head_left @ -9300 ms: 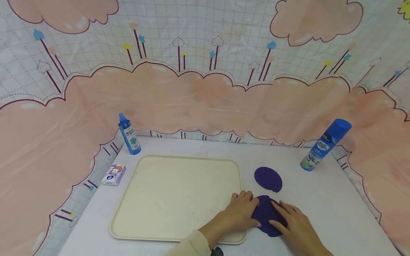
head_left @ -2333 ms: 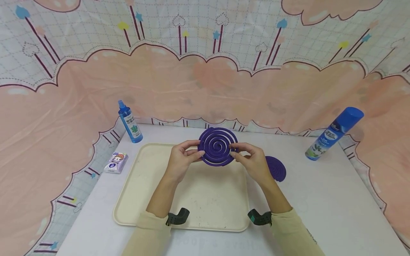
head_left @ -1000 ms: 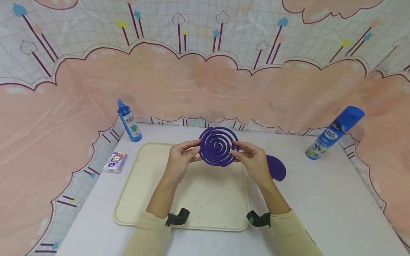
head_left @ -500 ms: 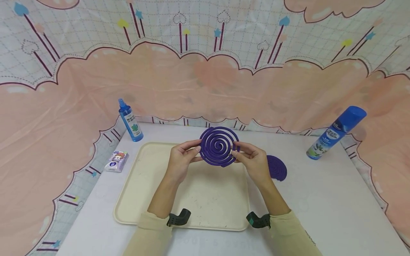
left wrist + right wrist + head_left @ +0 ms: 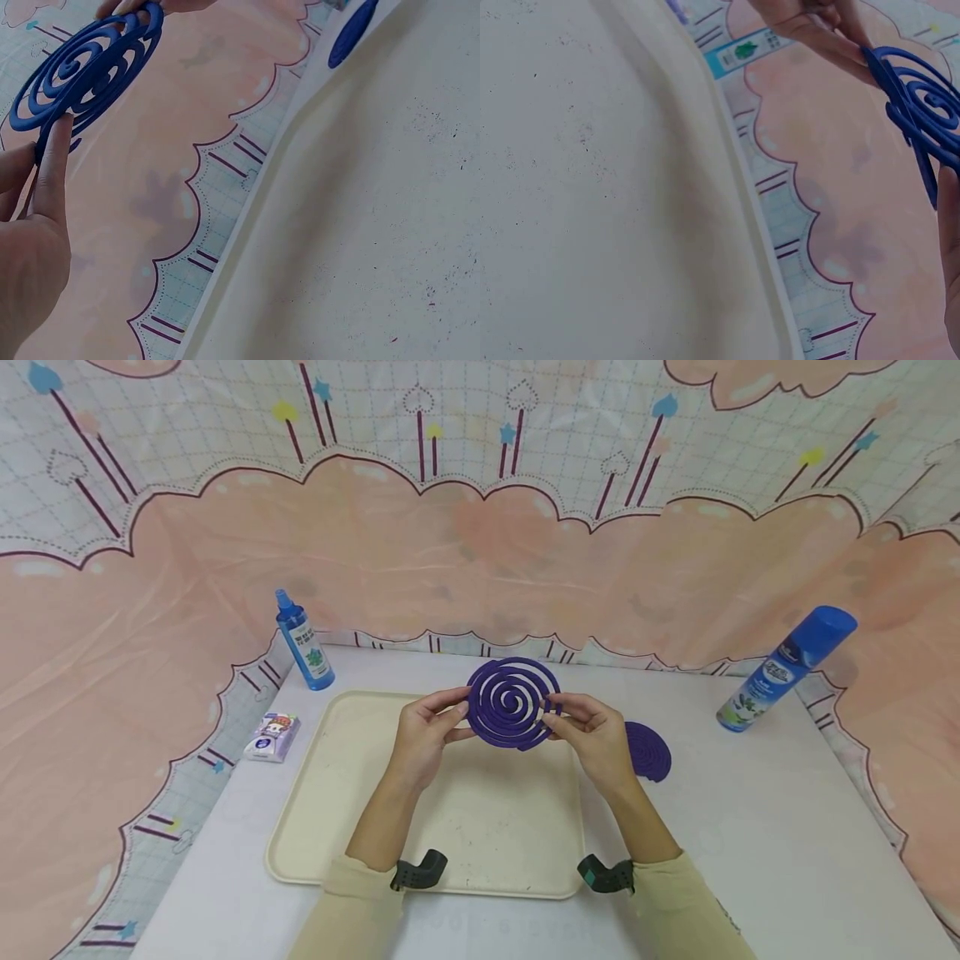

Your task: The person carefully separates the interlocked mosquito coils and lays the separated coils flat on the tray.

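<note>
A dark purple mosquito coil [image 5: 485, 714] is held up over the cream tray [image 5: 487, 827], its spiral face toward the head camera with gaps between the rings. My left hand [image 5: 417, 743] pinches its left edge between thumb and fingers. At the opposite edge, my right hand [image 5: 600, 739] pinches the outer rings, fingertips among them. Seen from the side in the left wrist view, the rings of the coil stand partly apart in two layers, near my left hand [image 5: 37, 262]. A second purple coil [image 5: 651, 756] lies on the table behind my right hand, partly hidden by it.
A blue spray bottle [image 5: 306, 652] stands behind the tray's back left corner, and a small purple-white packet [image 5: 272, 737] lies left of the tray. To the back right stands a blue aerosol can [image 5: 783, 672]. A patterned cloth [image 5: 480, 577] closes off the back and sides.
Both hands have lifted the coil from the table right of the tray to above the tray. Its rings have spread, and the left thumb has shifted up along the edge. Little moves in the last second.
</note>
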`<control>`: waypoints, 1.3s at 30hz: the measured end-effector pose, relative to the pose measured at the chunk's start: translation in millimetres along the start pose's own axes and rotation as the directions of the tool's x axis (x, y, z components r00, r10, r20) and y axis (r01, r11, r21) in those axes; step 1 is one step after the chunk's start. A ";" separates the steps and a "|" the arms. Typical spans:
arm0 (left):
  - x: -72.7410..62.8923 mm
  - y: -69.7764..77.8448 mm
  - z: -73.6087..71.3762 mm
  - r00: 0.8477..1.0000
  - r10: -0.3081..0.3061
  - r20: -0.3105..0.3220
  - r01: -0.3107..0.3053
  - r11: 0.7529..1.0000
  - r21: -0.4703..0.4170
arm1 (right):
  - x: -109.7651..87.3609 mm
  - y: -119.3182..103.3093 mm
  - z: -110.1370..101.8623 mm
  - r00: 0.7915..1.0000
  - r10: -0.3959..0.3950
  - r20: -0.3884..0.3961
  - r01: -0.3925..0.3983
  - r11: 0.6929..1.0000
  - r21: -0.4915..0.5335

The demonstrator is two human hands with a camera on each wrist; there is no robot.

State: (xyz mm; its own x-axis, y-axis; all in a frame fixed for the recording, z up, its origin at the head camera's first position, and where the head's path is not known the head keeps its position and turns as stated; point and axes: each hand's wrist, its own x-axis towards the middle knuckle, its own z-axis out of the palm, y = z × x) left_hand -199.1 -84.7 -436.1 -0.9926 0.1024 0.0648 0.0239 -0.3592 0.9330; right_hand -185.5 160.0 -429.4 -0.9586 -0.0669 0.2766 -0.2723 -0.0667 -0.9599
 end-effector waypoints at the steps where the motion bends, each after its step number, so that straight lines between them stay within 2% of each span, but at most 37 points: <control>1: 0.0 -0.2 -0.3 1.000 0.001 -0.002 -0.001 1.000 -0.002 | -0.1 0.1 0.0 1.000 -0.006 0.002 0.006 1.000 0.001; 9: -0.3 1.2 -0.5 1.000 -0.011 -0.029 0.012 1.000 0.005 | -2.7 0.7 0.0 0.995 -0.098 0.018 0.099 0.994 -0.038; 18: 0.9 -0.2 1.8 0.994 -0.014 -0.111 0.014 1.000 0.004 | -7.2 1.6 2.3 0.960 -0.275 0.048 0.279 0.947 -0.159; 21: 1.9 -1.7 2.0 0.992 -0.002 -0.129 0.004 1.000 0.012 | -7.6 2.0 2.7 0.932 -0.356 0.074 0.364 0.909 -0.206; 27: 1.9 0.5 2.8 0.987 -0.027 -0.159 0.028 1.000 0.008 | -7.8 0.9 2.9 0.832 -0.533 0.154 0.554 0.791 -0.260; 30: 1.7 1.6 2.8 0.986 -0.031 -0.162 0.032 0.999 0.002 | -8.2 -0.7 4.6 0.807 -0.566 0.167 0.589 0.761 -0.271; 32: 1.2 1.5 2.3 0.987 -0.022 -0.157 0.023 1.000 0.005 | -8.5 -1.2 5.3 0.815 -0.554 0.167 0.578 0.766 -0.281; 34: 0.5 1.4 1.5 0.990 -0.008 -0.138 0.009 1.000 0.012 | -8.9 -1.1 5.7 0.840 -0.518 0.160 0.542 0.788 -0.292; 36: -0.2 0.8 0.5 0.993 -0.004 -0.118 0.006 1.000 0.018 | -9.4 -0.9 5.4 0.880 -0.451 0.148 0.474 0.835 -0.279; 39: -1.1 -0.3 -0.7 0.996 -0.007 -0.089 0.008 1.000 0.017 | -10.4 -0.2 4.6 0.943 -0.317 0.101 0.333 0.912 -0.241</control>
State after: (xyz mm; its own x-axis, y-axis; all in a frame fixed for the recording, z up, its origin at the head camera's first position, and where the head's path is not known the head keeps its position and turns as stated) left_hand -198.1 -85.3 -436.7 -0.9994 0.0222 0.0271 0.0178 -0.3425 0.9394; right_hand -175.0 156.1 -431.8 -0.8091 -0.1424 0.5702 -0.5872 0.1564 -0.7942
